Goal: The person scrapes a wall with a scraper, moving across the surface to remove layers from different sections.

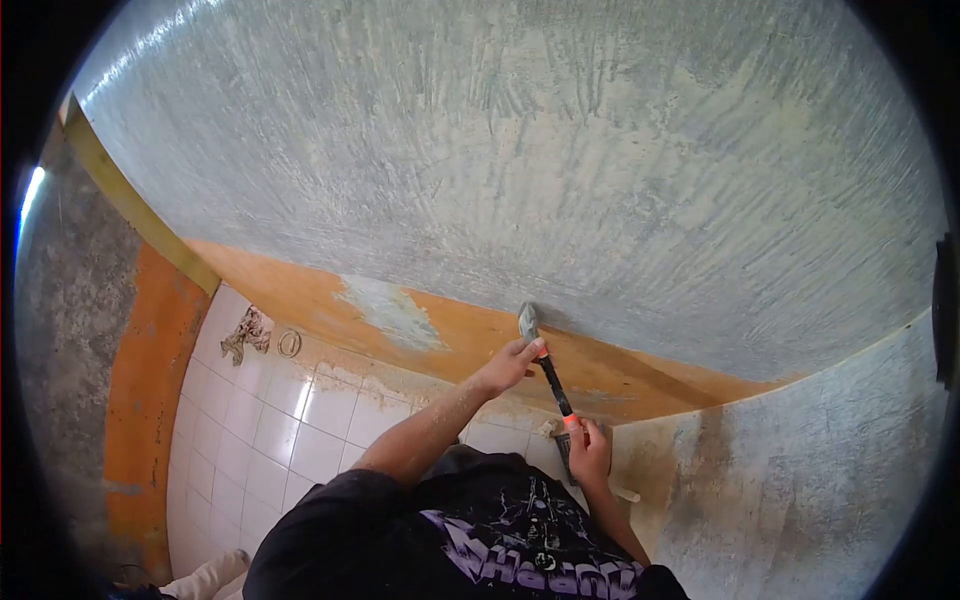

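A long-handled scraper (555, 385) with a black grip, orange bands and a greyish head slants up against the wall. Its head meets the wall along the lower border of the grey area, above the orange band; the exact shape of its edge is too small to tell. My left hand (508, 368) is closed around the shaft just below the head, its forearm speckled with pale dust. Lower down, my right hand (591, 452) grips the butt end near my shirt.
The grey streaked wall (480, 180) has an orange band (300, 290) with a scraped patch (390, 312). On the white tiled floor (275, 430) lie a crumpled cloth (246, 335), a ring-shaped object (289, 344) and pale debris. A side wall (770, 480) adjoins at right.
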The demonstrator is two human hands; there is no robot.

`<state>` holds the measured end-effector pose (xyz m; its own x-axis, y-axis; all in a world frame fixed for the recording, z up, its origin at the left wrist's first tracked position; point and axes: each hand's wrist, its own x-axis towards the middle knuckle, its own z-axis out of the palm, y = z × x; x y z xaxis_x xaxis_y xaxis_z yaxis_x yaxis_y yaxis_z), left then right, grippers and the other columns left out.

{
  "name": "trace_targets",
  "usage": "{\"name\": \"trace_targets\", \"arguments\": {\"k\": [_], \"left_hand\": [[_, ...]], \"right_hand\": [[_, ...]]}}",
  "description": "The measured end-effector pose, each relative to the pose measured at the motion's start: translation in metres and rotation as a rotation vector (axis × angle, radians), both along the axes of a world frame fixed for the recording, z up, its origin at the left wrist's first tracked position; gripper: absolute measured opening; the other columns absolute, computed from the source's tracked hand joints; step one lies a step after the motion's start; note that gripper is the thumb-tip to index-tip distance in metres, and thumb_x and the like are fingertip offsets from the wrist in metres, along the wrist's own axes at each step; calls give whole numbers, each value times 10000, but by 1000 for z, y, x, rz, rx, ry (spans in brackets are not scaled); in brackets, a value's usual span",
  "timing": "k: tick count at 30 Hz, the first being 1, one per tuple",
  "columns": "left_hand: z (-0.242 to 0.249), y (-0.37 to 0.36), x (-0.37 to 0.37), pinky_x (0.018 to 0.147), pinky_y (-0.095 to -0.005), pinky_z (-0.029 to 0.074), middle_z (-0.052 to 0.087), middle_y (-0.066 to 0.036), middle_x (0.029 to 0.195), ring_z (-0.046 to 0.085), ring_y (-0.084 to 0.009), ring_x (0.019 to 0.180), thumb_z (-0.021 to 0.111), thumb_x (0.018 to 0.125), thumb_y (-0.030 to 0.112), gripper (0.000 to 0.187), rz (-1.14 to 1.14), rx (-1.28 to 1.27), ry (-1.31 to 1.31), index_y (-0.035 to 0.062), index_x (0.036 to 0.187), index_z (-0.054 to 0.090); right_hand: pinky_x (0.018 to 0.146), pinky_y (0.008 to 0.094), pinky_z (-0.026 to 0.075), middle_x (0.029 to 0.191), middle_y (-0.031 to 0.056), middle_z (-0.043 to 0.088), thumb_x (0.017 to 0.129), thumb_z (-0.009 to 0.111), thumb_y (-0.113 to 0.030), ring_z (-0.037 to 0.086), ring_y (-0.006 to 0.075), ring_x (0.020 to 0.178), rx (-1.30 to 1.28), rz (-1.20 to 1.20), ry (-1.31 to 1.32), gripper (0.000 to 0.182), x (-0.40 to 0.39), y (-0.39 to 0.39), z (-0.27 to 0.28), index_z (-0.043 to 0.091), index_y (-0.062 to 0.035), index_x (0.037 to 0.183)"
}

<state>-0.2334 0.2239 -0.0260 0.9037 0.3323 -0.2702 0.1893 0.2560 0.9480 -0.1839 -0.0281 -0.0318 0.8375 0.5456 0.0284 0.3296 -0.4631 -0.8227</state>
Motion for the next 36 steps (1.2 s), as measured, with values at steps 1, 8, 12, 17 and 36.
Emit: {"name": "trace_targets", "arguments": {"k": [1,8,12,17,36], "left_hand": [[-1,-2,4,889,-382,491,667,-35,1085,585,-174,1087,395,1052,476,458,-8,-33,-1,96,1173,621],[-26,-14,14,874,-376,502,659,-57,1098,593,-171,1051,415,1049,467,467,-38,237,-52,70,1169,629],[-25,-15,14,884,-382,504,653,-71,1113,588,-189,1067,421,1044,477,483,-46,115,-27,59,1173,625],[-18,-17,18,893,-385,507,636,-82,1141,579,-197,1096,420,1045,478,490,-9,64,-7,48,1170,621],[-11,-12,14,889,-388,494,638,-61,1154,576,-181,1112,427,1043,479,475,-14,-9,50,60,1171,608]], "right_hand": [[584,304,460,689,76,641,971,616,-296,573,120,623,-39,-19,35,296,-1,-3,4,683,-14,1031],[579,318,458,663,83,609,966,618,-317,566,153,598,-84,-36,37,320,-6,-19,-2,685,-10,1025],[604,325,468,682,113,625,964,622,-328,576,171,605,22,-101,88,337,-14,-16,-23,689,-5,1031],[588,303,457,672,75,607,970,613,-294,547,125,611,-14,-58,81,318,-1,-18,13,697,8,1022],[575,331,459,654,115,633,950,644,-342,596,169,589,-33,-43,45,330,6,-10,-2,714,-21,986]]}}
